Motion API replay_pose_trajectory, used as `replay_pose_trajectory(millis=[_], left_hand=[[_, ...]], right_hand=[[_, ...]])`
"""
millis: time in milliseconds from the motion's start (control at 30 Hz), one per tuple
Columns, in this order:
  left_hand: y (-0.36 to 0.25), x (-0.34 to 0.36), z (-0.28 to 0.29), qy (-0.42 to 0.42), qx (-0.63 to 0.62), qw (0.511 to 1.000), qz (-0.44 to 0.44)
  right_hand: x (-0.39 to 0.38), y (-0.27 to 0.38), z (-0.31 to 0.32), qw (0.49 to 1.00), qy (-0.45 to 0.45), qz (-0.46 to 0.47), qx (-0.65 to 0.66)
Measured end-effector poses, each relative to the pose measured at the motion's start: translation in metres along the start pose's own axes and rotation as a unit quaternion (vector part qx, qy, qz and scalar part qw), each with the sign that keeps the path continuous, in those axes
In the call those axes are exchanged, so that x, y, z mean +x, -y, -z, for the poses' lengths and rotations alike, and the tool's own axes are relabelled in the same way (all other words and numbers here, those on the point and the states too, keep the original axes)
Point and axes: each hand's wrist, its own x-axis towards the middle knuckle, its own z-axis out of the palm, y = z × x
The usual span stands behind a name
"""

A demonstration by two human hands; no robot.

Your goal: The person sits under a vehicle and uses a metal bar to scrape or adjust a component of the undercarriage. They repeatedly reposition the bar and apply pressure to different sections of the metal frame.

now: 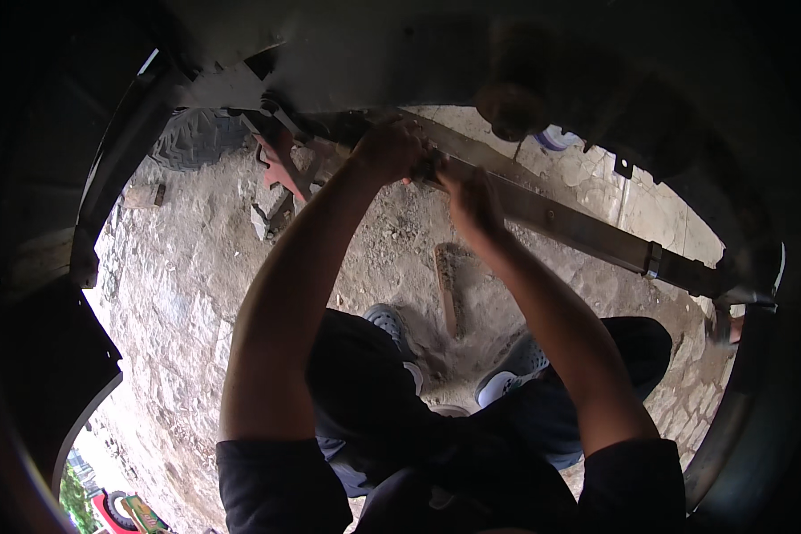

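Observation:
Both my arms reach forward beneath dark vehicle bodywork [374, 71]. My left hand [390, 153] is closed at the far end of a long grey metal beam [578, 222], which slants down to the right. Close beside it, my right hand [473, 200] has its fingers bent against the same beam. Between the two hands lies a small dark part [432, 167], too shadowed to identify. What the fingers grip is hidden. A metal clamp band [654, 260] circles the beam nearer its right end.
A red stand [280, 167] rises left of my hands, with a grey block [267, 216] by it. Behind are a knobby tyre [196, 141] and a brick-like piece [142, 196]. A narrow wooden piece [448, 289] lies on rough ground between my shoes [516, 367].

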Motion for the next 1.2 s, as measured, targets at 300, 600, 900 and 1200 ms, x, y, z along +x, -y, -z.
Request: replay_pose_trajectory(millis=[300,600,900,1200], left_hand=[[0.020,0.000,-0.038,-0.158,0.033,0.986,-0.038],[0.017,0.005,-0.038,-0.073,0.048,0.995,0.039],[0.012,0.001,-0.029,-0.095,0.046,0.994,0.020],[0.010,0.004,-0.028,-0.113,0.012,0.993,0.027]], right_hand=[[0.003,0.022,-0.004,0.998,-0.040,0.040,-0.032],[0.001,0.020,-0.014,0.998,-0.038,0.017,-0.049],[-0.003,0.025,-0.022,0.992,-0.092,0.022,-0.081],[-0.009,0.029,-0.031,0.996,-0.078,-0.008,-0.032]])
